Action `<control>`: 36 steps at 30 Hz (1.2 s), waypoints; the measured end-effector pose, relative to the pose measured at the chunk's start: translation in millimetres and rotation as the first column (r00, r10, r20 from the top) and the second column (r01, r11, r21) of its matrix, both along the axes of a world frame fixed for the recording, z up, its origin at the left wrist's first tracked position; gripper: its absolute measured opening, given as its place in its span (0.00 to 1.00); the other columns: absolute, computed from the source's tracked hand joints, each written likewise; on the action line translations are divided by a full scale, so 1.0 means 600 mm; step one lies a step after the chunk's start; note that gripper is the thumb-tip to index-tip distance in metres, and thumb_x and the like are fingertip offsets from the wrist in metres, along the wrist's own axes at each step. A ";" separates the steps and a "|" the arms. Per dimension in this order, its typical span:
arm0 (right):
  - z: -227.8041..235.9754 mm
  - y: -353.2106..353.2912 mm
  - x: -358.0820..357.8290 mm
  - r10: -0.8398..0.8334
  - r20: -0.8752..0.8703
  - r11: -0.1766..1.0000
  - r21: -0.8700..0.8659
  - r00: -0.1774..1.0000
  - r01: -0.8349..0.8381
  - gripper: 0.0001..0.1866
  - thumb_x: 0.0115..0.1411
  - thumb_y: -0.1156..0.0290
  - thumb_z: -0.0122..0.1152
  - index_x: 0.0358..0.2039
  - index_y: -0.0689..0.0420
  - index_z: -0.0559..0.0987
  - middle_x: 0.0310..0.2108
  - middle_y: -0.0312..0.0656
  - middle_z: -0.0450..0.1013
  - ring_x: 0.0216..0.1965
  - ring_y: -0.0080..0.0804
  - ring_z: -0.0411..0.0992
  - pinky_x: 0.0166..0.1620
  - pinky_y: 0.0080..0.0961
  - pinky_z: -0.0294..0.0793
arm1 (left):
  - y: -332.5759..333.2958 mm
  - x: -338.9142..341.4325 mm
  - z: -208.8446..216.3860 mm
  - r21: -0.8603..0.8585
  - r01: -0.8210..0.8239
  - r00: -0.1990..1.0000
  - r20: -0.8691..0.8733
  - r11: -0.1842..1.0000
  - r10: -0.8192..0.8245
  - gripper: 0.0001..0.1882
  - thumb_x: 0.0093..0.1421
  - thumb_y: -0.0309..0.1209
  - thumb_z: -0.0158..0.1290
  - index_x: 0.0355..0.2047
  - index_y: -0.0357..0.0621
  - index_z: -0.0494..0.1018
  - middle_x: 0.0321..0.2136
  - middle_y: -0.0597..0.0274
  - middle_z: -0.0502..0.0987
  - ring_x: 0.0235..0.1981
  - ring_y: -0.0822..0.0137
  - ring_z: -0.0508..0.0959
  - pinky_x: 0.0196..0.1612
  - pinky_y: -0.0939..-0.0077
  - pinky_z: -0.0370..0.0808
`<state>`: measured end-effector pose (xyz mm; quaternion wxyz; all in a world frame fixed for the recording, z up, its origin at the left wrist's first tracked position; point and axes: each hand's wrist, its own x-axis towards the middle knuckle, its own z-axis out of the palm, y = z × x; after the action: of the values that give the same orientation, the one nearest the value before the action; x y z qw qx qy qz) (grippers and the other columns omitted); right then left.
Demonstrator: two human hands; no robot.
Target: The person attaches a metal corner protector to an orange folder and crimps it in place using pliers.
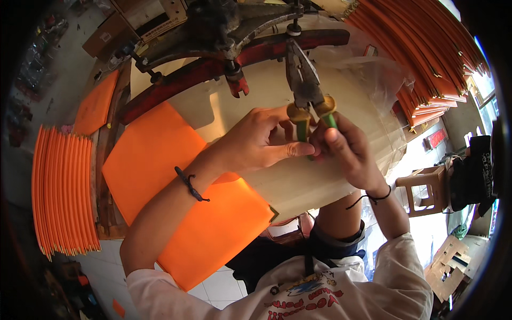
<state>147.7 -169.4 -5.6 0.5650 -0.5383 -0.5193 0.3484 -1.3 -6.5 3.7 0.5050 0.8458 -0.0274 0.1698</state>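
A pair of combination pliers point(305, 88) with green and yellow handles points away from me, above the tabletop. My left hand point(261, 140) has its fingers around the left handle. The right handle is held by my right hand point(345, 146), with the thumb lying along it. The handles are spread slightly and the jaws look a little parted. Under my left forearm lies an orange cover point(152, 157), partly hidden by the arm. Its nearer part hangs over the table's front edge and bears a small dark metal corner point(274, 214).
A heavy machine with a curved red bar point(176, 88) spans the far side of the tan tabletop point(298, 186). Stacks of orange covers stand at the left point(64, 192) and far right point(416, 53). Clear plastic sheeting point(373, 80) lies right. A brown stool point(426, 191) stands beyond.
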 end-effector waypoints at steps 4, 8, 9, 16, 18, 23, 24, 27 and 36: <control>-0.008 0.005 0.001 0.063 -0.003 0.998 -0.005 0.998 -0.063 0.16 0.71 0.59 0.45 0.37 0.61 0.70 0.27 0.35 0.71 0.28 0.20 0.69 0.36 0.17 0.69 | -0.008 -0.004 -0.013 -0.374 -0.007 0.983 -0.172 0.927 -0.061 0.11 0.64 0.28 0.52 0.45 0.39 0.73 0.35 0.62 0.79 0.35 0.77 0.75 0.38 0.79 0.73; -0.013 0.002 0.005 0.155 -0.157 0.987 -0.011 0.975 -0.158 0.17 0.71 0.57 0.44 0.34 0.60 0.69 0.24 0.33 0.68 0.25 0.19 0.67 0.32 0.17 0.67 | -0.015 -0.001 -0.021 -0.422 0.055 0.983 -0.135 0.905 -0.123 0.13 0.66 0.32 0.49 0.47 0.38 0.72 0.41 0.59 0.78 0.41 0.76 0.74 0.43 0.79 0.71; -0.008 0.002 0.000 0.064 -0.199 0.994 -0.076 0.978 -0.081 0.17 0.71 0.57 0.44 0.34 0.59 0.68 0.23 0.32 0.65 0.24 0.18 0.64 0.30 0.18 0.65 | -0.015 0.001 -0.018 -0.437 0.051 0.983 -0.134 0.898 -0.121 0.13 0.68 0.35 0.47 0.46 0.38 0.71 0.38 0.60 0.76 0.39 0.75 0.73 0.42 0.78 0.71; -0.004 -0.001 0.006 0.013 -0.312 0.997 -0.065 0.950 -0.035 0.16 0.72 0.57 0.43 0.36 0.57 0.65 0.23 0.30 0.58 0.22 0.17 0.56 0.27 0.17 0.61 | -0.012 0.004 -0.009 -0.346 0.057 0.967 -0.213 0.936 -0.138 0.19 0.71 0.46 0.38 0.42 0.41 0.65 0.34 0.64 0.70 0.37 0.72 0.69 0.46 0.76 0.68; -0.010 -0.005 0.009 0.020 -0.313 0.998 -0.046 0.950 -0.036 0.15 0.72 0.57 0.43 0.36 0.57 0.65 0.23 0.30 0.58 0.22 0.17 0.56 0.27 0.17 0.61 | -0.016 0.003 -0.010 -0.328 0.012 0.982 -0.175 0.945 -0.074 0.15 0.70 0.40 0.45 0.45 0.40 0.66 0.32 0.65 0.71 0.33 0.75 0.69 0.40 0.77 0.69; -0.005 -0.027 0.027 -0.193 0.273 0.971 0.188 0.942 0.144 0.14 0.66 0.61 0.55 0.35 0.61 0.70 0.21 0.36 0.66 0.22 0.22 0.65 0.27 0.22 0.64 | -0.008 0.005 -0.034 -0.171 -0.006 0.999 0.047 0.985 0.014 0.28 0.58 0.42 0.62 0.51 0.40 0.65 0.33 0.65 0.73 0.30 0.77 0.70 0.33 0.84 0.67; 0.019 -0.038 0.033 -0.229 0.465 0.972 0.147 0.855 0.181 0.12 0.60 0.66 0.62 0.35 0.62 0.73 0.22 0.41 0.69 0.22 0.31 0.69 0.28 0.26 0.67 | -0.005 0.001 -0.035 -0.144 -0.035 0.997 0.064 0.989 0.044 0.30 0.56 0.45 0.63 0.50 0.39 0.66 0.31 0.65 0.73 0.30 0.77 0.70 0.32 0.84 0.67; 0.023 -0.041 0.066 -0.272 0.706 0.959 0.257 0.653 0.122 0.15 0.50 0.71 0.71 0.34 0.62 0.74 0.25 0.44 0.72 0.25 0.40 0.73 0.32 0.31 0.72 | -0.003 -0.004 -0.004 -0.203 -0.134 0.991 -0.055 0.970 0.126 0.32 0.52 0.52 0.65 0.42 0.37 0.70 0.25 0.66 0.73 0.27 0.77 0.70 0.31 0.81 0.69; 0.004 -0.027 0.135 -0.126 0.845 0.992 0.094 0.519 0.087 0.18 0.42 0.68 0.75 0.33 0.60 0.78 0.28 0.43 0.74 0.32 0.42 0.73 0.34 0.33 0.71 | -0.007 0.000 -0.003 0.576 -0.283 0.932 -0.024 0.767 0.362 0.28 0.56 0.51 0.60 0.37 0.32 0.77 0.22 0.50 0.77 0.25 0.55 0.79 0.31 0.68 0.75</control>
<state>228.8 -185.3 -3.3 0.2718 -0.6588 -0.7015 -0.0031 -1.3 -10.8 1.7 0.1966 0.9580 0.1034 0.1812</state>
